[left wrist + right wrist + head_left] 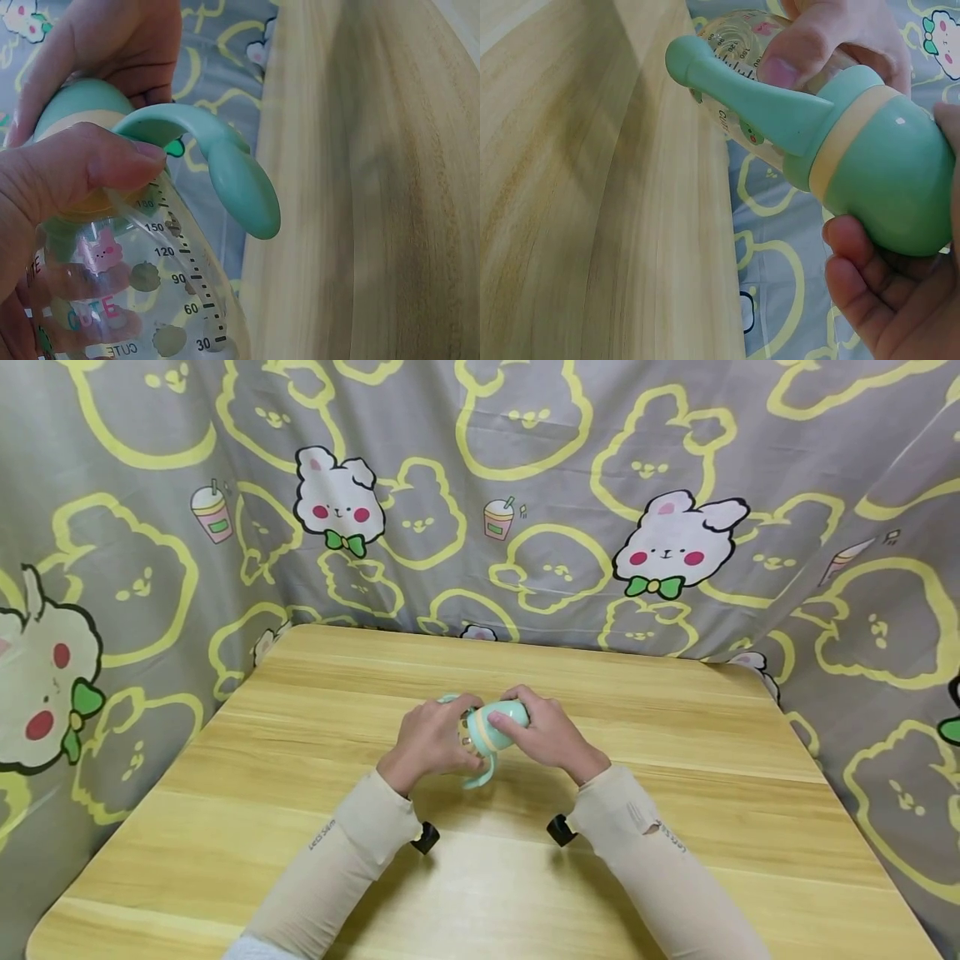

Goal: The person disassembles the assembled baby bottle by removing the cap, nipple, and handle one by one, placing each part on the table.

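Past the beige sleeves (348,827), the left hand (431,735) wraps the clear, graduated body (191,289) of a baby bottle, thumb near its neck; the right hand (551,727) grasps the mint dome cap (900,169). Good handling probably means bracing the body firmly, keeping cap and body in line, and leaving the curved handles (244,187) free of the fingers. The bottle is tilted over the wood-grain table (487,893), before a cartoon-print curtain (555,435).
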